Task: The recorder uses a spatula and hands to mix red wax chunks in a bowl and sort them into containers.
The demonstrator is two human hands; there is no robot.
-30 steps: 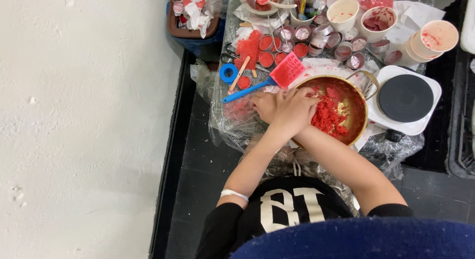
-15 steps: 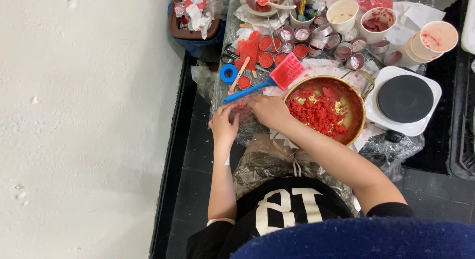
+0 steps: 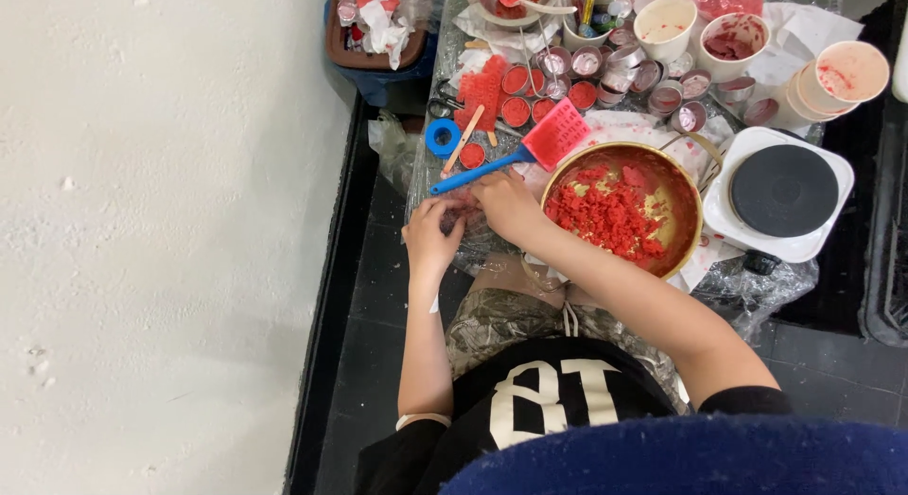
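My left hand (image 3: 430, 238) and my right hand (image 3: 508, 204) meet on the plastic-covered table edge, just left of a brass bowl (image 3: 698, 207). The bowl holds red crumbled material (image 3: 610, 216). The fingertips of both hands close around a small reddish piece (image 3: 463, 208), which is mostly hidden. My right hand lies palm down and its fingers are covered. A red spatula with a blue handle (image 3: 556, 136) rests just beyond my right hand, its blade against the bowl's rim.
Several small round tins (image 3: 515, 84), some filled red, stand behind the spatula, beside a blue tape roll (image 3: 442, 136) and a wooden stick (image 3: 463, 141). A white hot plate (image 3: 783, 191) sits right of the bowl, paper cups (image 3: 662, 27) behind it. A white wall (image 3: 161, 240) is at left.
Both hands left the bowl's near rim and moved left to the table edge. They parted briefly and now touch again over a small piece.
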